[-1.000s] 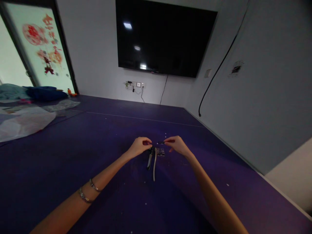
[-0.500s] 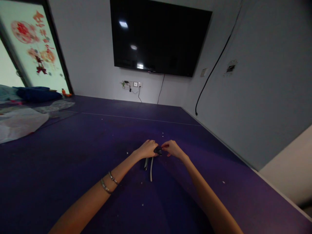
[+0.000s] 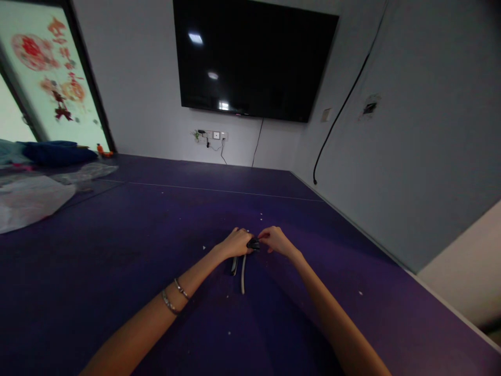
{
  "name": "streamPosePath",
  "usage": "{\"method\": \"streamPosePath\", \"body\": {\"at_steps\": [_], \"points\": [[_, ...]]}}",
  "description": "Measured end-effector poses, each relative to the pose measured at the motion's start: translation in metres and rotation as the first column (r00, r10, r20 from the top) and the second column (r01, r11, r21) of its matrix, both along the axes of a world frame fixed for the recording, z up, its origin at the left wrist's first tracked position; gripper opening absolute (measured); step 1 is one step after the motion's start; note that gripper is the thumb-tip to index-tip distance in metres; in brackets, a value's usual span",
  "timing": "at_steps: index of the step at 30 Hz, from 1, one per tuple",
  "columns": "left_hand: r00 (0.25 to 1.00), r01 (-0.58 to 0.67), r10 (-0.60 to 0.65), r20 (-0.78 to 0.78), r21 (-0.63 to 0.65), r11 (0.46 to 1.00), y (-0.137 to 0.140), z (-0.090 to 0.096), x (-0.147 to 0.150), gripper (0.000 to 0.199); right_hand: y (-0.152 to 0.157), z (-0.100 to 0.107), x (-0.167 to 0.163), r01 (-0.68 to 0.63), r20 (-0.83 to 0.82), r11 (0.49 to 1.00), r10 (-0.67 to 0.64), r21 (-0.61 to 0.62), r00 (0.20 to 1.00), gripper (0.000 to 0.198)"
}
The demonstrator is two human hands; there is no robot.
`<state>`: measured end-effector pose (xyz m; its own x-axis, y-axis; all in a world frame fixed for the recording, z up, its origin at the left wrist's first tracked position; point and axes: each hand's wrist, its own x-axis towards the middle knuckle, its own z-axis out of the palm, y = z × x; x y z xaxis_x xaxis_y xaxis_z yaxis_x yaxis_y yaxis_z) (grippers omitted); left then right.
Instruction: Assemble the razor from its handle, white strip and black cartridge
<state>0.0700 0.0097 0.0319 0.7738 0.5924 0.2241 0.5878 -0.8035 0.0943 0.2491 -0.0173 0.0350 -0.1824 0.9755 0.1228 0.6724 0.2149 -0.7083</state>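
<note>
My left hand (image 3: 237, 243), with two bracelets on its forearm, is closed around a small, glossy black bundle (image 3: 253, 244). The bundle juts out on the right side of the fist, and its exact kind is too small to tell. Below the fist, a long pale grey strip (image 3: 243, 275) and a shorter dark-and-grey one (image 3: 234, 265) stick out toward me. At the bundle's right edge my right hand (image 3: 276, 241) is pinched, thumb and forefinger together. What lies between those fingertips is hidden. Both hands are low over the purple surface (image 3: 188, 324).
White scraps (image 3: 360, 293) are scattered over the surface. Clear plastic sheeting (image 3: 37, 198) and a dark blue cloth (image 3: 58, 152) lie at the left. Ahead, a television (image 3: 254, 57) hangs on the wall above sockets (image 3: 216, 135). A black cable (image 3: 340, 117) dangles along the right wall.
The view has shifted very slightly. The black bundle looks smoother and shinier than before. Both hands keep nearly the same place and grip.
</note>
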Motion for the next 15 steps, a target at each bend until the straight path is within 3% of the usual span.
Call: {"method": "streamPosePath", "body": {"at_steps": [15], "points": [[0.998,0.044,-0.045,0.037,0.010,0.999,-0.0005,-0.0030,-0.0015,0.020,0.0004,-0.0074,-0.0031,0.000,-0.014,1.000,0.000,-0.027,1.000,0.017]]}}
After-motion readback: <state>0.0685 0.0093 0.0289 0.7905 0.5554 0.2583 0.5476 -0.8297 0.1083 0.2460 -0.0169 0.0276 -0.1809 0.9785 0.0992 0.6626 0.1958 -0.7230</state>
